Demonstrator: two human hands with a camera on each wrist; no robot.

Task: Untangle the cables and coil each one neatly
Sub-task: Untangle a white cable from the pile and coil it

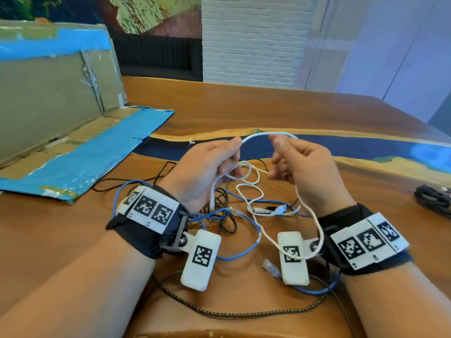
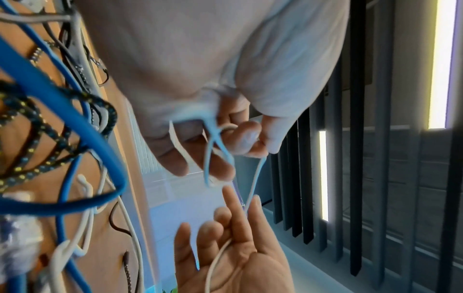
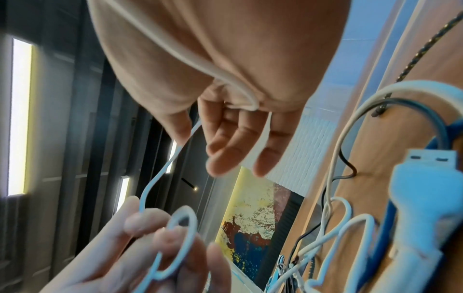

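Observation:
Both hands are raised over a tangle of cables on the wooden table (image 1: 268, 108). My left hand (image 1: 238, 147) pinches a thin white cable (image 1: 266, 134) between thumb and forefinger, and small loops of it hang from the curled fingers (image 2: 220, 150). The cable arcs across to my right hand (image 1: 275, 152), where thumb and forefinger hold it. From there it runs down the palm (image 3: 200, 65) and over the right wrist. Below lie a blue cable (image 1: 239, 254), a black braided cable (image 1: 244, 313), a thin black cable (image 1: 168, 164) and a white USB plug (image 1: 280, 208).
A cardboard box (image 1: 61, 93) patched with blue tape stands at the left, its flap (image 1: 73, 162) flat on the table. A bundle of black cable (image 1: 434, 198) lies at the right edge. A blue resin strip (image 1: 353, 145) crosses the table behind the hands.

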